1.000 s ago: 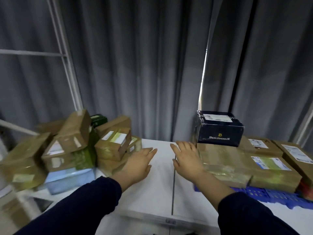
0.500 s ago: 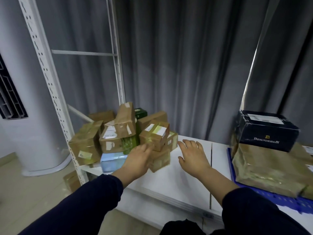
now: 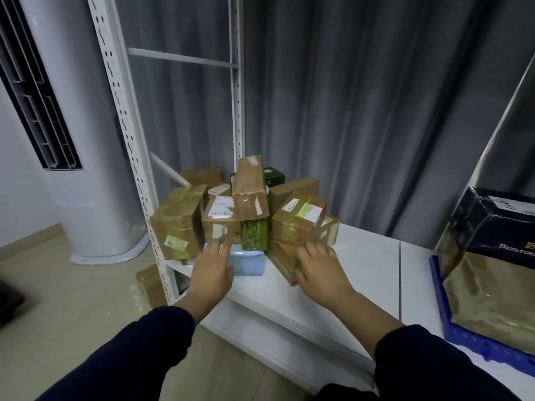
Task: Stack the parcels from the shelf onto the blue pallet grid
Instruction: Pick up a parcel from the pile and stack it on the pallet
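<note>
Head view: parcels [image 3: 243, 209] heaped far left, where the shelf [image 3: 124, 134] meets the white bench [image 3: 362, 264].
Left hand [image 3: 212, 270]: fingers straight and apart, at the light blue parcel [image 3: 249, 261], gripping nothing.
Right hand [image 3: 317, 267]: fingers relaxed and apart, over a low brown parcel [image 3: 282, 256].
Blue pallet grid [image 3: 445, 319]: right, carrying wrapped parcels [image 3: 492, 290].

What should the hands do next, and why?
Probably curl the right hand around the flat brown box beneath its fingers, with the left hand steadying the pile. Both hands are open and empty at the parcels, and a labelled box rests on that one.
</note>
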